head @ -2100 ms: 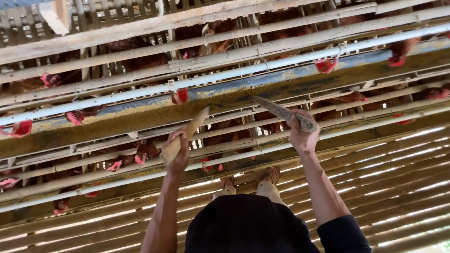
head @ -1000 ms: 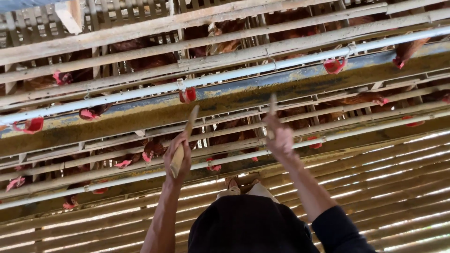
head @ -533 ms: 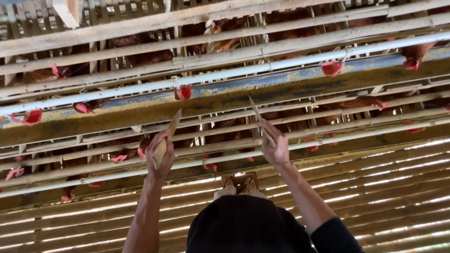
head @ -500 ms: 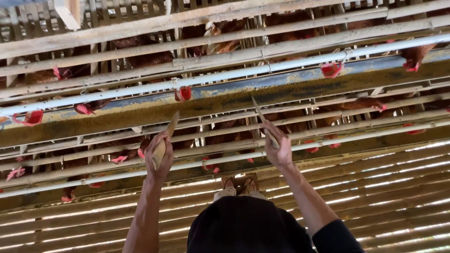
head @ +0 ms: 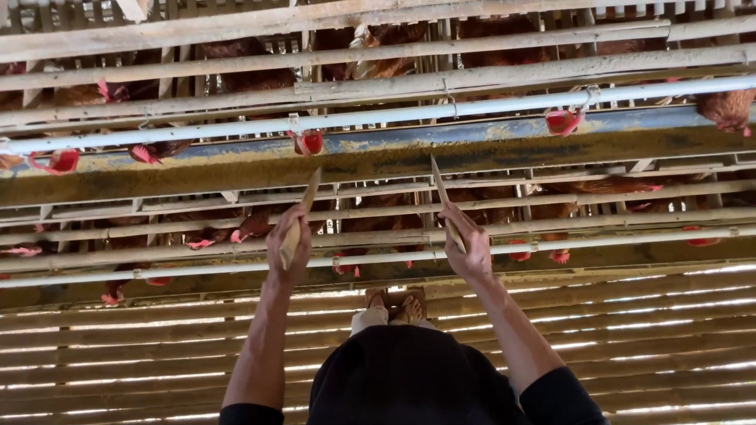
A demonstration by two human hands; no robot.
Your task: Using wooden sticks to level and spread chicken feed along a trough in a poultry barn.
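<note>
— Two sticks, one in each fist. My left hand [head: 288,245] is clenched round a flat wooden paddle [head: 299,222], its tip tilted up and a little to the right, reaching the yellow feed trough [head: 197,175]. My right hand [head: 468,250] grips a second wooden paddle [head: 445,201], thin edge toward me, its point leaning up and left, also at the lower edge of that trough.

— Where does the trough run?

— Straight across in front of me, a long channel of yellowish feed with a blue-grey wall behind it. Just above it lies a white pipe [head: 441,112] with red drinker cups [head: 564,120] hanging from it. Brown hens [head: 728,108] stand behind the bamboo slats [head: 394,53] of the upper row, and more hens poke their red combs out of the lower row, near my hands.

— Are the two paddles touching?

— No, they stand apart, with a stretch of trough between the tips. Below my arms I see my black shirt [head: 409,378], my sandalled feet [head: 398,305] and a floor of bamboo slats [head: 669,346].
</note>
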